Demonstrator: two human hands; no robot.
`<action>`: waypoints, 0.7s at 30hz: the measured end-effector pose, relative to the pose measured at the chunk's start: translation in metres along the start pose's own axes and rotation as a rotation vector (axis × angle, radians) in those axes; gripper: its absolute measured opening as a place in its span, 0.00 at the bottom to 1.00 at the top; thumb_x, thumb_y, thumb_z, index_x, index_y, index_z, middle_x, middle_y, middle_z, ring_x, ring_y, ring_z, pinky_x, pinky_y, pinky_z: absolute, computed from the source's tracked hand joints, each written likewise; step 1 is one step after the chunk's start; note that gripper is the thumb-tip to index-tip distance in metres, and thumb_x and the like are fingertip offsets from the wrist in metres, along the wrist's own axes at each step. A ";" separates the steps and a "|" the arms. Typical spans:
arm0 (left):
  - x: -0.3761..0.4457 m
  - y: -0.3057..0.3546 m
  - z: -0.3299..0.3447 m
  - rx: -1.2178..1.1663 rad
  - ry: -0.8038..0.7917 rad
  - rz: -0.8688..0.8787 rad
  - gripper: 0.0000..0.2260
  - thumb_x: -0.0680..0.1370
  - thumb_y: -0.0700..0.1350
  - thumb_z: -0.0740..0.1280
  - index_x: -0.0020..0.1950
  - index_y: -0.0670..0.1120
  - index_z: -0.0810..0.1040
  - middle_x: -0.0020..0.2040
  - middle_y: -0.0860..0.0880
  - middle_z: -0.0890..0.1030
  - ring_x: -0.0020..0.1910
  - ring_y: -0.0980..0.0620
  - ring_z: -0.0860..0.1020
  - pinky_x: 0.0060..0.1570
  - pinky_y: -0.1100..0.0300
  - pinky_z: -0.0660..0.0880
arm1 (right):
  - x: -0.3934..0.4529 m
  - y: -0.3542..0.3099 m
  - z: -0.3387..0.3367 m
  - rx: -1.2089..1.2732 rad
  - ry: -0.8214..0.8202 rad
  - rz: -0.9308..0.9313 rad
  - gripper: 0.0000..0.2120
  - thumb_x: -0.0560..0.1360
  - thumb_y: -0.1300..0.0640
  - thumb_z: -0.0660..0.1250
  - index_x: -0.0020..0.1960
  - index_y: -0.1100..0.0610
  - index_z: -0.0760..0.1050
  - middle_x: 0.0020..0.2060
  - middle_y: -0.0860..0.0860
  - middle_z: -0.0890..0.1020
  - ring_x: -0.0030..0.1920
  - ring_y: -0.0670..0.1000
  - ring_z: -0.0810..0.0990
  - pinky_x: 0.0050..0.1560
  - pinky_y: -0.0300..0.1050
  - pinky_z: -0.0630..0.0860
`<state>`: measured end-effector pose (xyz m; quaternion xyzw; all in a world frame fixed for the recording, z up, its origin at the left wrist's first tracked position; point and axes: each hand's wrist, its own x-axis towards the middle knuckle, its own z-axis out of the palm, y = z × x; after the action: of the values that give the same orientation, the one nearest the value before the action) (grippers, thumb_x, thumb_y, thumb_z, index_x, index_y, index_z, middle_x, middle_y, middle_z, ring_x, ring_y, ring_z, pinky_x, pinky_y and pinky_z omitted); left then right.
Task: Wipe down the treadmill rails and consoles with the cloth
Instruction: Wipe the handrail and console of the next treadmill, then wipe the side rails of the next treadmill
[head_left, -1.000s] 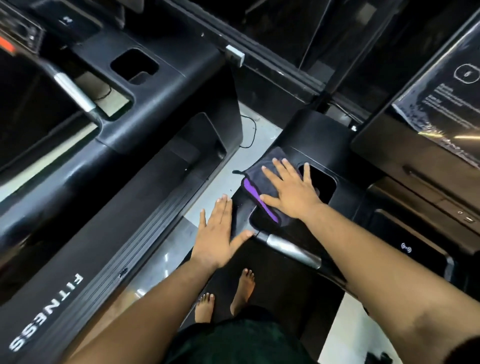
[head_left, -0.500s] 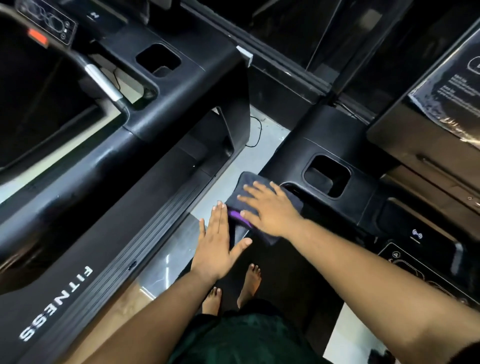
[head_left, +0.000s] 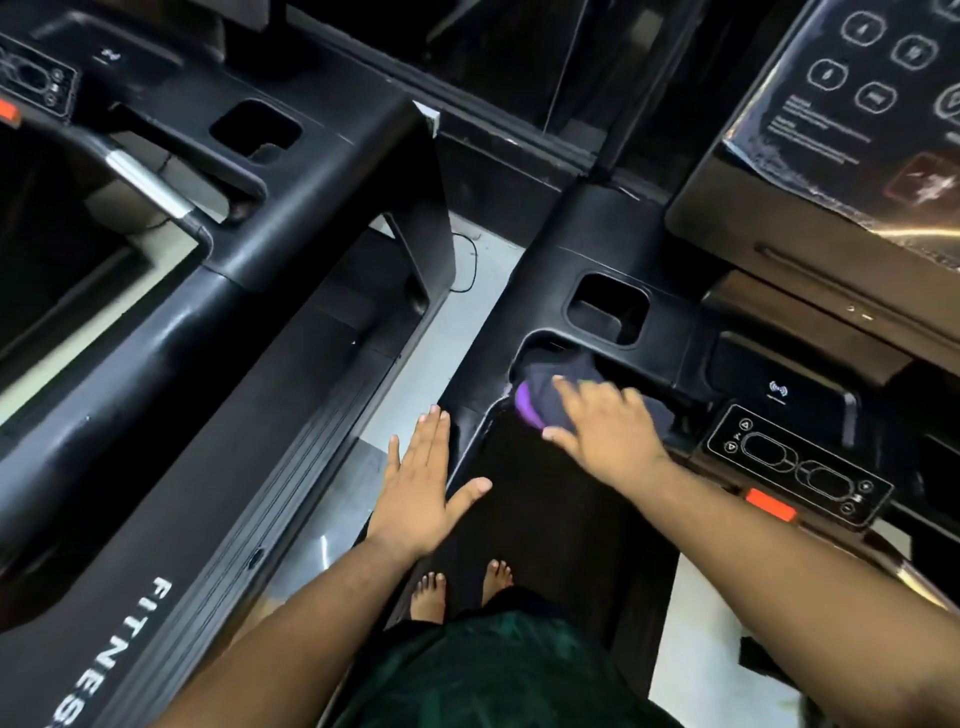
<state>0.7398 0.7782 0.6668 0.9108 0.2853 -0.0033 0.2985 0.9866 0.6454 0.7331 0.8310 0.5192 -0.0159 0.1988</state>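
Note:
A dark cloth (head_left: 550, 395) with a purple edge lies bunched at the inner front of the black treadmill console (head_left: 587, 249), just below its square cup holder (head_left: 608, 309). My right hand (head_left: 605, 431) presses down on the cloth with spread, straight fingers; the hand is motion-blurred. My left hand (head_left: 423, 488) lies flat, fingers straight, on the left rail (head_left: 467, 410) of the same treadmill. The control panel (head_left: 800, 467) with its red key sits to the right of the cloth.
A second black treadmill (head_left: 218, 322) marked FITNESS stands close on the left, with a narrow strip of pale floor (head_left: 452, 332) and a cable between the machines. A plastic-covered screen (head_left: 852, 119) rises at upper right. My bare feet (head_left: 462, 582) stand on the belt.
My right hand has slid the cloth from the left rail's top rightward, into the console's inner front below the cup holder. My left hand has stayed on the rail. The view has shifted.

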 end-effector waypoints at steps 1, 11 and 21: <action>0.000 0.001 0.000 0.006 -0.003 0.001 0.47 0.75 0.79 0.40 0.84 0.49 0.36 0.84 0.51 0.39 0.82 0.56 0.36 0.79 0.49 0.32 | 0.006 0.008 -0.004 -0.028 -0.057 0.094 0.36 0.78 0.26 0.50 0.71 0.52 0.72 0.62 0.54 0.80 0.62 0.57 0.77 0.65 0.60 0.68; -0.001 0.002 0.003 0.078 0.083 0.038 0.46 0.78 0.76 0.47 0.85 0.45 0.46 0.85 0.49 0.47 0.83 0.55 0.43 0.81 0.42 0.42 | 0.009 -0.019 0.005 0.128 -0.008 -0.011 0.44 0.79 0.34 0.62 0.84 0.53 0.46 0.81 0.55 0.58 0.75 0.62 0.66 0.69 0.66 0.68; -0.055 0.011 0.004 0.025 0.068 -0.051 0.43 0.78 0.76 0.42 0.85 0.49 0.47 0.84 0.55 0.45 0.82 0.60 0.40 0.82 0.45 0.40 | -0.023 -0.033 0.011 0.770 0.315 0.157 0.27 0.85 0.48 0.60 0.82 0.51 0.60 0.80 0.48 0.65 0.81 0.51 0.59 0.81 0.56 0.47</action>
<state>0.6996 0.7405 0.6793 0.9065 0.3184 0.0166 0.2768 0.9488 0.6342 0.7175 0.8740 0.4345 -0.0665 -0.2072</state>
